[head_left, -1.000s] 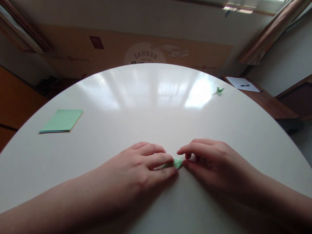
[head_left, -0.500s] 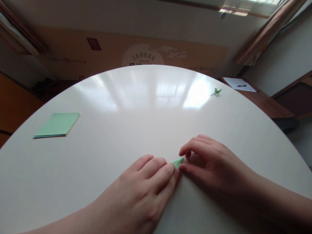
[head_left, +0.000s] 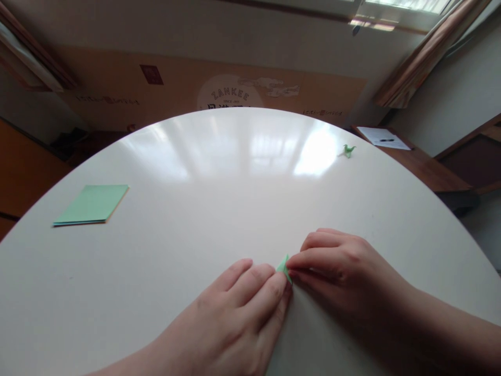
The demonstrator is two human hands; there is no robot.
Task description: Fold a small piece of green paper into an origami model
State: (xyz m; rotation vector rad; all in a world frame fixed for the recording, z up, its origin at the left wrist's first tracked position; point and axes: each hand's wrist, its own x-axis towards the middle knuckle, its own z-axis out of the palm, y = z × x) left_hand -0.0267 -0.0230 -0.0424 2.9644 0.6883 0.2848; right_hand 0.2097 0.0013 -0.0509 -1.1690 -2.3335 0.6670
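A small piece of folded light green origami paper (head_left: 282, 266) lies on the white table, mostly covered by my fingers. My left hand (head_left: 238, 308) presses on it from the left, fingertips together over its lower part. From the right, my right hand (head_left: 336, 266) pinches the paper's edge between thumb and index finger, the other fingers curled. A pointed tip of the paper stands out between the two hands. The rest of its shape is hidden beneath the left fingers.
A stack of square origami paper (head_left: 94, 203), green on top, lies at the left of the round white table (head_left: 203, 219). A small green origami crane (head_left: 348, 151) stands at the far right. Beyond it, a white sheet with a pen (head_left: 386, 140) rests on a brown surface.
My right thumb and index finger, apart before, have closed on the paper's edge. The tip that pointed right now points more upward. My left hand stays pressed on the paper.
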